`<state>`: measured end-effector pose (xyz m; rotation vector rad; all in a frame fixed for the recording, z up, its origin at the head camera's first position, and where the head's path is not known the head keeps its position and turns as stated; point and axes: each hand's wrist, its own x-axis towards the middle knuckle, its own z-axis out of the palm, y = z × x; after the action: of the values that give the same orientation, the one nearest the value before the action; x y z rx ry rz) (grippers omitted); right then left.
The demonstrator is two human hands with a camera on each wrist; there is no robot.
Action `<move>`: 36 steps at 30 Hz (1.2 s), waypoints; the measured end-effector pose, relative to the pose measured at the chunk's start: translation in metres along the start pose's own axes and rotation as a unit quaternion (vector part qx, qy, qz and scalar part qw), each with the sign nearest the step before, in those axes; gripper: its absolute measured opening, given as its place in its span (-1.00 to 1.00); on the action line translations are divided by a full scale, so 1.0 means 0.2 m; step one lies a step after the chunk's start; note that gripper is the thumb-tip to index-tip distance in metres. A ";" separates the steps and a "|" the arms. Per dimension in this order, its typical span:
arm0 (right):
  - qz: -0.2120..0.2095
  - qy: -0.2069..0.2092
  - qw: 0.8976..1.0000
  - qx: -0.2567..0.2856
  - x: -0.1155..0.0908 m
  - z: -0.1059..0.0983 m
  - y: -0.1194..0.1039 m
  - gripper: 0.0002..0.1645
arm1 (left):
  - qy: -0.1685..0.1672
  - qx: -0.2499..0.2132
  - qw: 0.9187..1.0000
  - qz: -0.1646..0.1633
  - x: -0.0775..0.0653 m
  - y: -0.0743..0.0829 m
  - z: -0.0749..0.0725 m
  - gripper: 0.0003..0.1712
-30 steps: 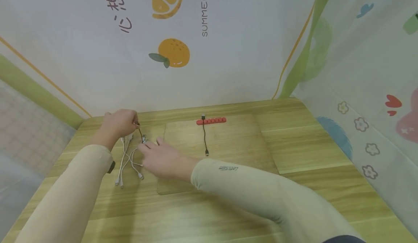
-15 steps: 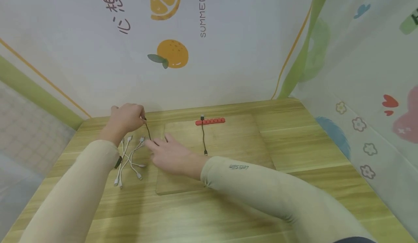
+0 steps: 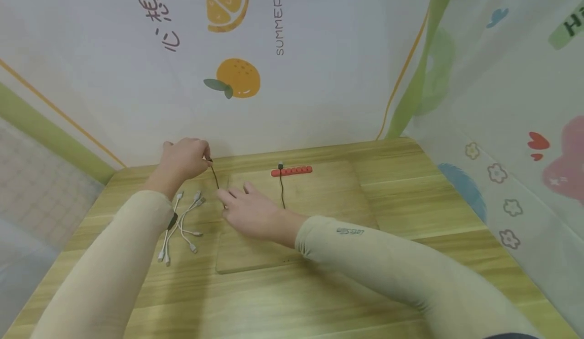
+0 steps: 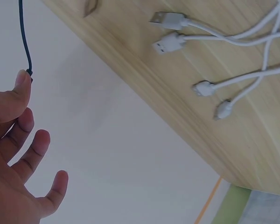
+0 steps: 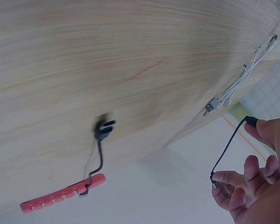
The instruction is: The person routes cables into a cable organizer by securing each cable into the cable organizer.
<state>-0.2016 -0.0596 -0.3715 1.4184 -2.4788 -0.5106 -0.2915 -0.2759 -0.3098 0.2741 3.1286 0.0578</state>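
Note:
A short black cable (image 3: pixel 215 175) is stretched above the table between the two hands. My left hand (image 3: pixel 184 160) pinches its far end; in the left wrist view the thumb (image 4: pixel 22 86) presses on the small black connector there. At the near end, my right hand (image 3: pixel 253 215) pinches the other black connector (image 5: pixel 251 121), seen in the right wrist view. A second black cable (image 3: pixel 282 189) runs from one end of a red cable clip strip (image 3: pixel 292 171), seated in a slot. The right hand hides its lower end in the head view.
Several white cables (image 3: pixel 183 223) lie loosely crossed left of a thin wooden board (image 3: pixel 328 192) that bears the red strip. The wooden table (image 3: pixel 410 212) ends at a printed white curtain (image 3: pixel 319 101) behind, with another curtain on the right.
Both hands have moved right with the black cable, away from the white cables and over the board's left edge. The view has shifted slightly; the strip and second black cable stay put.

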 end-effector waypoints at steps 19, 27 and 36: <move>0.014 0.022 1.000 0.013 -0.19 0.03 0.16 -0.65 | 0.042 0.009 0.999 0.025 0.10 0.24 -0.05 -0.81; 0.014 0.064 0.998 0.000 -0.26 0.07 0.19 -0.68 | 0.049 0.018 0.998 0.030 0.15 0.38 -0.05 -0.83; 0.036 0.053 0.998 0.004 -0.34 0.10 0.25 -0.73 | 0.079 0.013 0.996 0.030 0.22 0.52 0.01 -0.83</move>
<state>-0.2141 0.0266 -0.3712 1.3191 -2.4394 -0.4007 -0.3165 -0.1662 -0.3078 0.3822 3.2789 0.0420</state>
